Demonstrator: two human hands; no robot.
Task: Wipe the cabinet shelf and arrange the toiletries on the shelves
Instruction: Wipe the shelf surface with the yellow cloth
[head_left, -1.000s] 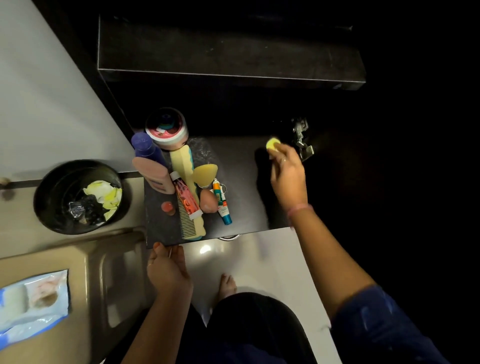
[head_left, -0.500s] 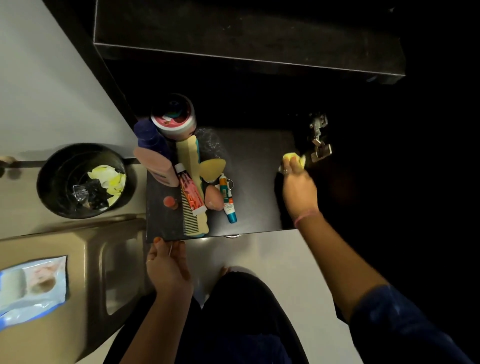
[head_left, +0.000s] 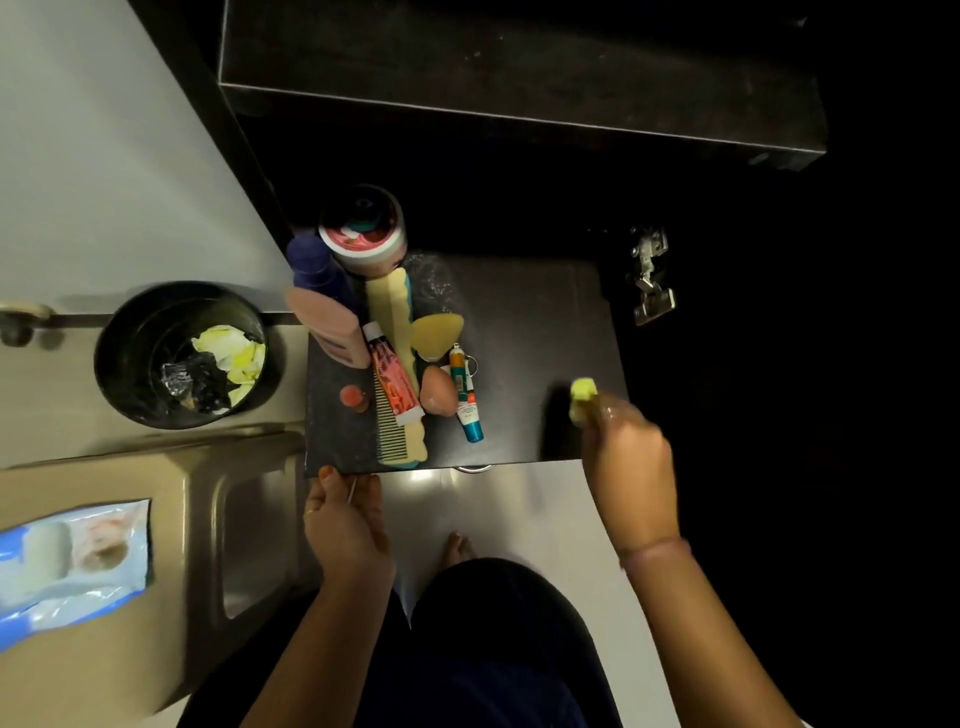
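A dark cabinet shelf (head_left: 535, 332) carries toiletries bunched on its left half: a round jar (head_left: 362, 228), a purple bottle (head_left: 317, 273), a pink bottle (head_left: 327, 327), a red tube (head_left: 394, 379), a cream comb (head_left: 397, 374), a yellow sponge (head_left: 435, 328), a small teal tube (head_left: 465, 397) and a beige blender sponge (head_left: 440, 391). My right hand (head_left: 626, 457) is shut on a yellow-green cloth (head_left: 582, 397) at the shelf's front right corner. My left hand (head_left: 345, 519) grips the shelf's front left edge.
A black bin (head_left: 179, 353) with crumpled wipes stands left of the shelf. A blue wipes pack (head_left: 67, 561) lies on a beige surface at lower left. An upper dark shelf (head_left: 519, 67) overhangs. A metal hinge (head_left: 649, 275) is fixed on the right wall.
My right hand has drawn the cloth from the shelf's back right, near the hinge, toward the front right corner. The left hand stays on the front edge.
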